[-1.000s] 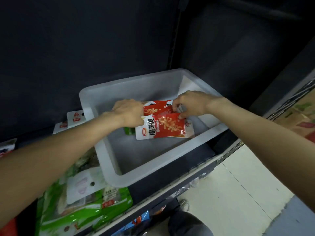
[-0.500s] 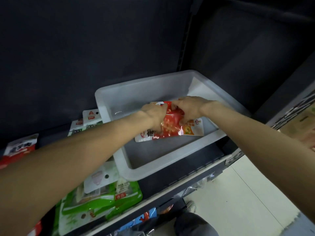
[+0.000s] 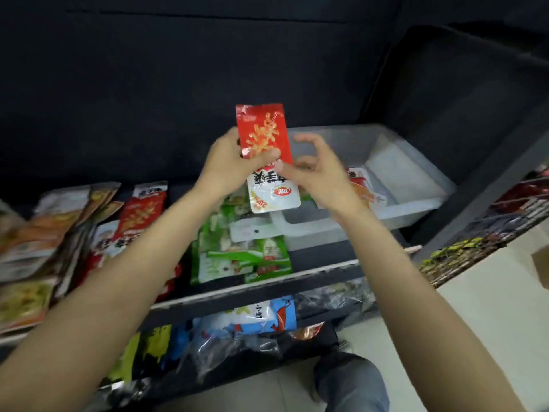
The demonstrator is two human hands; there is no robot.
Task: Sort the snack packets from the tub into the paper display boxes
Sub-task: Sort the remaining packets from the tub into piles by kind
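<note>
Your left hand [image 3: 230, 162] pinched a red-and-white foil snack packet [image 3: 266, 156] above the shelf; your right hand [image 3: 315, 173] hovered half-spread beside it. One packet [image 3: 364, 188] remained in the translucent plastic tub [image 3: 416, 185], so sorting looked nearly finished.

Left hand [image 3: 228, 162]: raised, fingers closed in a grip, forearm bare. Right hand [image 3: 319, 173]: beside it, fingers spread and loosely curled.

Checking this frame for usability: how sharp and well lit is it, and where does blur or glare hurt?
Head view: motion blur smears the stacked packets at far left and the shelf at right; the red packet in the left hand is fairly sharp, with slight glare on its foil; the right hand is soft; the background is dark; wide-angle bending shows at the edges.
</note>
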